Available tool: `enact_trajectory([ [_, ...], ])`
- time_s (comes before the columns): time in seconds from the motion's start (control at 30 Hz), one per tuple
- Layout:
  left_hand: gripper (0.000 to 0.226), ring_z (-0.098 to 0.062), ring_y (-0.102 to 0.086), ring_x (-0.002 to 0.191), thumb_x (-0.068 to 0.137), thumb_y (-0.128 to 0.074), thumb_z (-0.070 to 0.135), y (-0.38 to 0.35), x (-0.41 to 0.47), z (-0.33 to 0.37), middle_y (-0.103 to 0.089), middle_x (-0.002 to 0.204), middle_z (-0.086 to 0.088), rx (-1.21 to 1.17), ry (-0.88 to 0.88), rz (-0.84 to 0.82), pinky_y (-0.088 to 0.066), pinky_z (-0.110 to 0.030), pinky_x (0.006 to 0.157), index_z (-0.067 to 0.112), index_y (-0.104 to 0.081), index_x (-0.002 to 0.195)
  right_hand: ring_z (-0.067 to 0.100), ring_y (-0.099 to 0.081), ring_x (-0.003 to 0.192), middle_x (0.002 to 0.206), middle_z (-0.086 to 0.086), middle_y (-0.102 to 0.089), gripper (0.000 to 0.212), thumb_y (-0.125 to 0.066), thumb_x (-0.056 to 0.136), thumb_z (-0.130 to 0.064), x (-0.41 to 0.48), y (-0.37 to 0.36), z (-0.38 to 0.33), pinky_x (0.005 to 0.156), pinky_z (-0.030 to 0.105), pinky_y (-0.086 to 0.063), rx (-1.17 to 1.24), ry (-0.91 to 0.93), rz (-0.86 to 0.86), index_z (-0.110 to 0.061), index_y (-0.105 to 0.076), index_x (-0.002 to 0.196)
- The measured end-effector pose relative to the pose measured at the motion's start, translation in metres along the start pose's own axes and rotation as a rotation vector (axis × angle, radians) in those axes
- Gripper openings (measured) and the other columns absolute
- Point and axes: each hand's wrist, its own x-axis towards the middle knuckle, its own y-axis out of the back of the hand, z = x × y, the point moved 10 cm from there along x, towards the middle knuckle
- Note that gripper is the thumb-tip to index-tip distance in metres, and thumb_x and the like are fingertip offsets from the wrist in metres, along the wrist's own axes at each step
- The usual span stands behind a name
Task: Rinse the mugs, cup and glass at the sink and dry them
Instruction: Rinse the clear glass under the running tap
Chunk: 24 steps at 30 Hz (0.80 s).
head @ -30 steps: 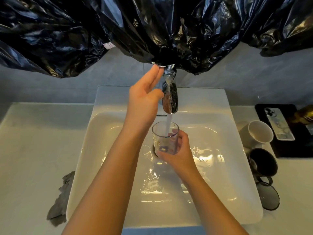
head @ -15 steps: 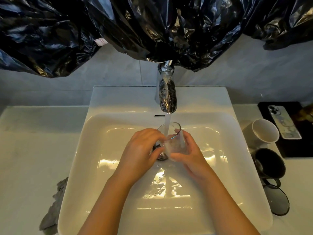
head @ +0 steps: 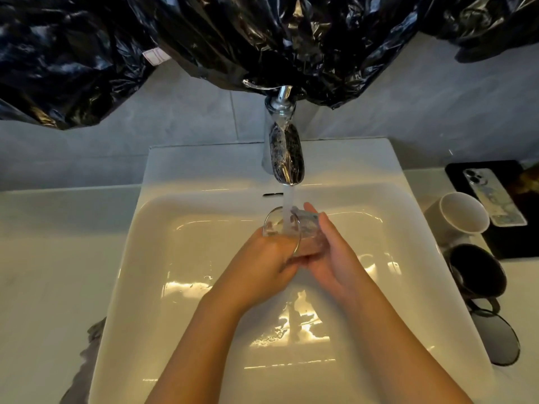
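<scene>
Centre frame, left hand (head: 262,266) and right hand (head: 332,252) hold a tilted glass (head: 306,237) under the running tap (head: 287,153); turning it slowly should rinse all sides.

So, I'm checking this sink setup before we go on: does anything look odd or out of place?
Black plastic sheeting hangs over the wall above the faucet, hiding whatever is behind. A phone lies on a dark mat right of the sink, near the white mug. Nothing looks spilled or broken.
</scene>
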Motion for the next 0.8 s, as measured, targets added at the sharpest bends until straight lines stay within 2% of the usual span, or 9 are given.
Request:
enact_trajectory([
  [0.13,0.038,-0.03,-0.064,0.082,0.085,-0.059,0.009,0.0,-0.004,-0.008,-0.072,0.091,-0.001,-0.036,0.098,0.077,-0.051,-0.035,0.068,0.037,-0.05,0.108,0.028,-0.07,0.097,0.114,0.014,-0.069,0.049,-0.05,0.093,-0.035,0.005,-0.002,0.005,0.078,0.04,-0.056,-0.005,-0.034,-0.013,-0.025,-0.049,0.14],
  [0.2,0.018,-0.029,-0.066,0.089,0.087,-0.057,0.017,-0.007,-0.008,-0.027,-0.073,0.094,-0.003,-0.133,0.222,0.087,-0.053,-0.039,0.074,0.025,-0.063,0.102,0.03,-0.067,0.101,0.121,0.017,-0.064,0.048,-0.048,0.093,-0.024,0.007,-0.002,0.008,0.087,0.043,-0.049,0.058,-0.028,-0.036,-0.024,-0.048,0.141],
  [0.27,0.022,-0.025,-0.065,0.092,0.088,-0.056,0.029,-0.007,-0.008,-0.036,-0.072,0.097,-0.003,-0.176,0.301,0.091,-0.052,-0.04,0.081,0.015,-0.067,0.102,0.027,-0.068,0.102,0.121,0.013,-0.067,0.046,-0.048,0.09,-0.027,0.008,-0.002,0.01,0.086,0.039,-0.05,0.037,-0.018,-0.051,-0.022,-0.051,0.136],
  [0.33,0.031,-0.022,-0.063,0.097,0.088,-0.057,0.039,-0.004,-0.005,-0.032,-0.071,0.098,-0.001,0.027,0.197,0.071,-0.045,-0.042,0.098,0.016,-0.067,0.105,0.023,-0.069,0.096,0.117,0.013,-0.07,0.046,-0.047,0.09,-0.04,0.008,0.002,0.016,0.076,0.032,-0.056,-0.018,-0.049,-0.015,-0.017,-0.059,0.127],
  [0.4,0.03,-0.021,-0.061,0.107,0.09,-0.059,0.035,-0.006,-0.001,-0.029,-0.07,0.108,-0.002,0.25,0.133,-0.005,-0.021,-0.046,0.118,0.019,-0.064,0.116,0.024,-0.069,0.093,0.117,0.018,-0.069,0.058,-0.044,0.089,-0.053,0.009,0.009,0.021,0.072,0.031,-0.056,-0.079,-0.089,0.04,-0.01,-0.066,0.121],
  [0.47,0.032,-0.021,-0.06,0.111,0.095,-0.051,0.037,-0.01,0.0,-0.028,-0.07,0.114,-0.001,0.307,0.146,-0.041,-0.01,-0.042,0.12,0.024,-0.061,0.123,0.024,-0.069,0.092,0.118,0.02,-0.068,0.066,-0.043,0.089,-0.056,0.01,0.011,0.023,0.074,0.032,-0.055,-0.081,-0.093,0.067,-0.007,-0.061,0.129],
  [0.57,0.027,-0.02,-0.06,0.109,0.095,-0.051,0.036,-0.006,0.001,-0.025,-0.072,0.11,0.003,0.03,0.259,0.076,-0.024,-0.035,0.114,0.034,-0.066,0.118,0.025,-0.07,0.093,0.112,0.013,-0.071,0.048,-0.054,0.09,-0.038,0.012,0.012,0.02,0.079,0.034,-0.057,0.098,-0.065,0.082,-0.018,-0.057,0.134],
  [0.63,0.027,-0.019,-0.058,0.112,0.092,-0.054,0.035,-0.008,0.001,-0.026,-0.07,0.114,0.005,-0.061,0.285,0.1,-0.03,-0.045,0.112,0.035,-0.067,0.115,0.028,-0.069,0.095,0.112,0.014,-0.071,0.043,-0.054,0.091,-0.027,0.011,0.011,0.015,0.082,0.036,-0.056,0.176,-0.039,0.066,-0.02,-0.057,0.133],
  [0.8,0.031,-0.023,-0.065,0.103,0.086,-0.06,0.02,-0.022,-0.004,-0.027,-0.072,0.105,-0.002,0.351,0.176,-0.033,-0.009,-0.058,0.117,0.021,-0.063,0.118,0.033,-0.062,0.117,0.129,0.023,-0.062,0.072,-0.05,0.085,-0.052,0.011,0.016,0.026,0.099,0.043,-0.049,0.093,-0.094,0.151,-0.005,-0.05,0.139],
])
